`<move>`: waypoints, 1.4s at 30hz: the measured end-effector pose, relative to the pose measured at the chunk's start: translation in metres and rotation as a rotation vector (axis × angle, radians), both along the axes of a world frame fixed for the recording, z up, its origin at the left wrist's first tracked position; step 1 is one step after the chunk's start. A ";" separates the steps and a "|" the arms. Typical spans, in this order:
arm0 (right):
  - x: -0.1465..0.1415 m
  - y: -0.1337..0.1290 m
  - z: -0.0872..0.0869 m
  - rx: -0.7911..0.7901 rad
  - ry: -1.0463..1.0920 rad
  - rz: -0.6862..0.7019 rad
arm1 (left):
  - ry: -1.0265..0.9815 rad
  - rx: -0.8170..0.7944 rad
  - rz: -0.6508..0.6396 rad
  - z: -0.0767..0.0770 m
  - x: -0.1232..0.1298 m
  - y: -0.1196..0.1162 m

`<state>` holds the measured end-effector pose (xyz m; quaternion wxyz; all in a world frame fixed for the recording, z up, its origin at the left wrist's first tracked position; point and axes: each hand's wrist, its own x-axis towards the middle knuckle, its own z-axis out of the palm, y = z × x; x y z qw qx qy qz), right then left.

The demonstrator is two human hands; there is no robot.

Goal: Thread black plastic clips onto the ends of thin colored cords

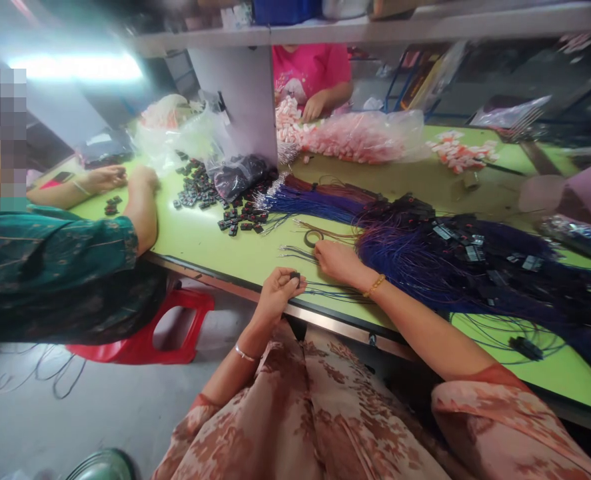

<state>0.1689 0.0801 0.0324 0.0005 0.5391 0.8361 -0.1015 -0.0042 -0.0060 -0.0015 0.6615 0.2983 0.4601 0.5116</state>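
Note:
At the table's front edge, my left hand [276,292] is closed on a small black connector [295,277], with thin dark wires trailing right from it. My right hand [339,260] rests closed over wires on the green table [215,241]; pale wire ends [295,252] stick out to its left, and whatever lies inside its fingers is hidden. A black tape ring [314,237] lies just beyond that hand. To the right spreads a big bundle of blue wires [395,250] with black connectors. Several loose black connectors [242,219] lie farther back, left of the bundle.
A co-worker in a green sleeve [90,240] works at the left; another in a pink shirt [315,70] sits across. A grey divider [240,87] stands on the table. Bags of pink-white parts [365,137] lie behind. A red stool [190,333] is at the lower left.

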 end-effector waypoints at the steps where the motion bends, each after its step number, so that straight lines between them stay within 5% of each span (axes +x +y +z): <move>1: 0.001 0.000 0.001 0.021 -0.006 0.008 | -0.001 0.005 0.001 0.000 0.000 0.000; 8: -0.013 0.002 0.005 0.016 0.302 0.063 | -0.019 0.027 -0.017 -0.001 0.002 0.000; 14: -0.039 0.003 0.005 -0.160 0.781 0.094 | -0.044 0.038 -0.010 -0.001 0.005 0.001; 19: -0.028 -0.009 0.004 -0.281 0.968 0.032 | -0.089 0.032 0.008 0.003 0.008 0.001; 28: -0.003 -0.032 -0.009 -0.220 0.831 -0.031 | -0.191 -0.003 0.035 0.001 0.010 0.006; 42: -0.003 -0.037 -0.012 -0.170 0.700 -0.007 | -0.228 -0.027 0.043 -0.002 0.009 0.008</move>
